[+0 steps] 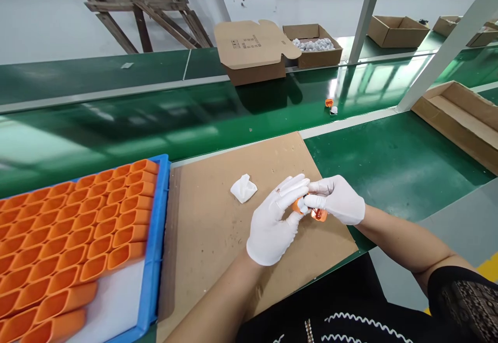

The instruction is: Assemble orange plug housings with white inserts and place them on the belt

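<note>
My left hand (274, 221) and my right hand (337, 199), both in white gloves, meet over a brown cardboard sheet (218, 213). Together they grip a small orange plastic part (317, 214), mostly hidden by the fingers; only its ends show. A crumpled white cloth (243, 188) lies on the cardboard just left of my hands. At the left, a blue tray (157, 239) holds several rows of orange plastic shells (78, 229).
A green conveyor belt (194, 109) runs across behind the cardboard, with a small orange piece (329, 103) on it. Open cardboard boxes (252, 52) stand beyond; one box (313, 45) holds white parts. White posts (447, 47) rise at right, next to a flat carton (459, 114).
</note>
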`<state>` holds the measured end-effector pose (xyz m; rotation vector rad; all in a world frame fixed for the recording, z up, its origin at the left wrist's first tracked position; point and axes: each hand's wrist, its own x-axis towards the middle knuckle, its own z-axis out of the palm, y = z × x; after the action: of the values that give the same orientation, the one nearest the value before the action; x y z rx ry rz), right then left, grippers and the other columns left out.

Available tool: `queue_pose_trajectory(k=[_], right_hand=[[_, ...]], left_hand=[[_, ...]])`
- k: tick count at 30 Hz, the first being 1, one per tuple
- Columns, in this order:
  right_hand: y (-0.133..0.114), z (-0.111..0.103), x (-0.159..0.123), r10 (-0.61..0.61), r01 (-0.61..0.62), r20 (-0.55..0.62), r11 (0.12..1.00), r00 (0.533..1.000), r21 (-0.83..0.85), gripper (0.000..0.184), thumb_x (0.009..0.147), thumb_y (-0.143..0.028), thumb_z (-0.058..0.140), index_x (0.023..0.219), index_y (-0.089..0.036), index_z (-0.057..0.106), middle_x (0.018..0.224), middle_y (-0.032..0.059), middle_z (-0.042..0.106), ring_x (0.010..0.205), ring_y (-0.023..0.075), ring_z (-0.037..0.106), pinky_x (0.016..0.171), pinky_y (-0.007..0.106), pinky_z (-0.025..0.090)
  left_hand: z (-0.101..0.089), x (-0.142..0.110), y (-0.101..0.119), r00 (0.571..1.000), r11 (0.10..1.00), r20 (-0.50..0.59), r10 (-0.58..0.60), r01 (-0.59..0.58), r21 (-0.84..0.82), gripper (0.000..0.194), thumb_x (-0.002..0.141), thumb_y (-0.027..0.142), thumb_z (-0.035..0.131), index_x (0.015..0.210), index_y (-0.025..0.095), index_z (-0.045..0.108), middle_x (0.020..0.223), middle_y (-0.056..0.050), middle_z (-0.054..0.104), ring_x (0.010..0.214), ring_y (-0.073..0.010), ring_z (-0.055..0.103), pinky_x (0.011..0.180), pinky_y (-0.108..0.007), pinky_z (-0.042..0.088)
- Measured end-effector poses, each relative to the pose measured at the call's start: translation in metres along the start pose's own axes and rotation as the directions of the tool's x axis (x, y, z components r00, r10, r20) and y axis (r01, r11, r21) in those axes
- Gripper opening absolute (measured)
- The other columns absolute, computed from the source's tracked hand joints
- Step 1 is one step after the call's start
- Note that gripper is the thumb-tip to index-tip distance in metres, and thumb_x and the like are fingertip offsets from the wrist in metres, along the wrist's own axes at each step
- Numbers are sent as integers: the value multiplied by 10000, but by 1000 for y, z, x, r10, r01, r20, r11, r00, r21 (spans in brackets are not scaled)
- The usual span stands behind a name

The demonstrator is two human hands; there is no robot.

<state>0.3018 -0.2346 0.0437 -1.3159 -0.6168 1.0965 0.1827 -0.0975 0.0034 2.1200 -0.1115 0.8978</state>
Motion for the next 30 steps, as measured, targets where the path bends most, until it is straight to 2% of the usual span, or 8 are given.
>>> queue_pose_trajectory(k=[5, 10, 13, 15, 17, 20, 24, 30], right_hand=[[5, 0, 2, -13, 12, -48, 999, 999, -34, 322, 724, -465, 817, 686, -162, 713, 697, 20, 659, 620, 116, 563, 594, 263, 483], [-3, -2, 5, -109, 93, -136, 988, 985, -123, 405, 713, -541, 823, 895, -183, 775, 854, 55, 728, 744, 162, 630, 677, 307, 518], [-4, 4, 2, -420, 267, -336, 869, 843, -417, 360, 655, -450, 891, 919, -231, 779, 920, 53, 742, 795, 187, 635, 668, 322, 507], [0, 10, 0, -604, 356, -316, 734, 732, -579, 259, 622, -347, 922, 808, -248, 773, 843, 35, 720, 775, 186, 624, 670, 326, 500], [5, 16, -1, -673, 420, -254, 666, 695, -616, 148, 658, -269, 892, 723, -255, 760, 758, 20, 681, 746, 179, 614, 685, 332, 500], [12, 19, 2, -582, 386, -293, 763, 759, -518, 85, 711, -239, 826, 686, -253, 747, 735, 12, 660, 716, 167, 598, 682, 333, 489], [16, 17, 7, -275, 214, -361, 956, 891, -200, 211, 636, -337, 865, 651, -212, 696, 737, 10, 664, 661, 148, 576, 645, 321, 480], [14, 10, 11, -121, 92, -310, 990, 943, -107, 356, 618, -411, 884, 676, -190, 612, 705, 7, 663, 639, 132, 570, 610, 289, 449]], left_hand=[[3, -1, 0, 1000, 997, -12, -20, 19, -77, 455, 911, 74, 648, 1300, 310, 643, 1337, -30, 696, 1317, -250, 609, 1174, -517, 481], [2, -2, 2, 949, 943, -20, -313, 308, -127, 403, 872, 173, 705, 1265, 264, 682, 1332, -58, 698, 1311, -263, 615, 1179, -493, 473], [2, -4, 2, 918, 917, -72, -390, 379, -128, 395, 861, 210, 717, 1252, 263, 689, 1260, -45, 733, 1200, -225, 682, 1103, -414, 543], [4, -6, 1, 930, 930, -94, -356, 343, -132, 385, 864, 236, 720, 1245, 276, 691, 1227, -29, 744, 1142, -202, 703, 1057, -371, 570], [5, -8, 0, 935, 937, -103, -340, 328, -118, 366, 875, 255, 711, 1239, 288, 697, 1219, -17, 747, 1125, -195, 707, 1032, -356, 583], [8, -10, -1, 921, 928, -118, -372, 367, -60, 343, 885, 225, 683, 1221, 289, 709, 1196, -5, 755, 1102, -194, 717, 1011, -359, 596], [10, -10, 1, 951, 956, -131, -280, 289, 52, 368, 872, 154, 660, 1225, 248, 701, 1201, -20, 756, 1089, -201, 726, 1004, -366, 601], [8, -7, 5, 976, 946, -137, -168, 199, 255, 322, 880, 175, 662, 1196, 223, 706, 1148, -32, 775, 1012, -212, 752, 908, -345, 630]])
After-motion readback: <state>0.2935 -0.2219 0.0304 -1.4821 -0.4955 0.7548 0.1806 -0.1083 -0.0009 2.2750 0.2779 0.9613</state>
